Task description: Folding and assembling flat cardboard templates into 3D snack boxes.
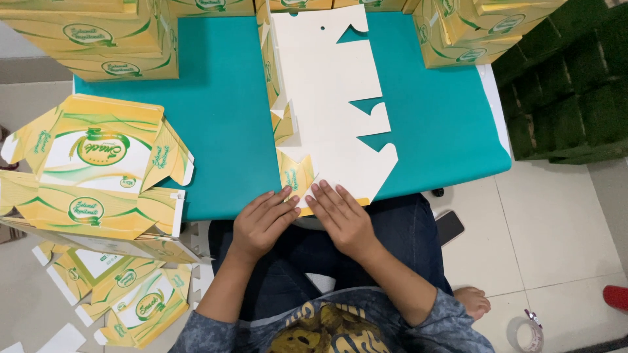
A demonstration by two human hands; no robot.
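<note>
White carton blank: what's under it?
The carton blank lies on the teal table; its near end overhangs the lap. Both hands press there. Anything beneath is hidden.

Left hand (261, 221) lay palm down, fingers pointed toward one o'clock, right hand (341, 219) flat beside it, fingers toward eleven o'clock, fingertips nearly met, forearms angled inward, sleeves pushed up
</note>
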